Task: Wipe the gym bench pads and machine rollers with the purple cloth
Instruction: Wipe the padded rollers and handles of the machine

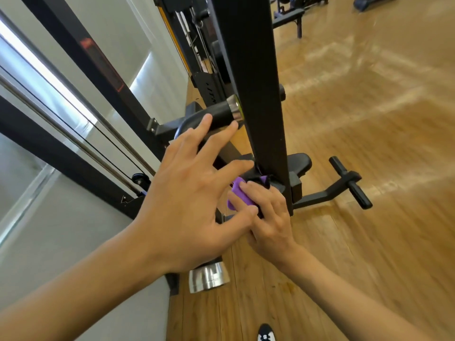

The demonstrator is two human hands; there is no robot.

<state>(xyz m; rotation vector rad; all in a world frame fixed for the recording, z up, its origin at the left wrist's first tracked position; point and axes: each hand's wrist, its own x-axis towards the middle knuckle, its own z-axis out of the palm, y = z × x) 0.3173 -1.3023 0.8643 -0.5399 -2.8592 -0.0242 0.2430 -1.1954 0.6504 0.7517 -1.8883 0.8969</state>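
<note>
Right hand (pixel 268 217) grips the purple cloth (pixel 240 195) against a black pad (pixel 299 163) at the foot of the black upright (pixel 258 94). Left hand (pixel 187 193), fingers spread and holding nothing, is beside the chrome-capped roller (pixel 219 116). The red-edged frame label (pixel 101 62) is unreadable.

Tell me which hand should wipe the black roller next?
Right, probably: the right hand grips the purple cloth near the black roller; the left hand is open, holding nothing.

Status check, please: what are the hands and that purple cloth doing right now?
Left hand open, fingers spread at black roller. Right hand grips purple cloth, down low. Black upright post close beside cloth.
</note>
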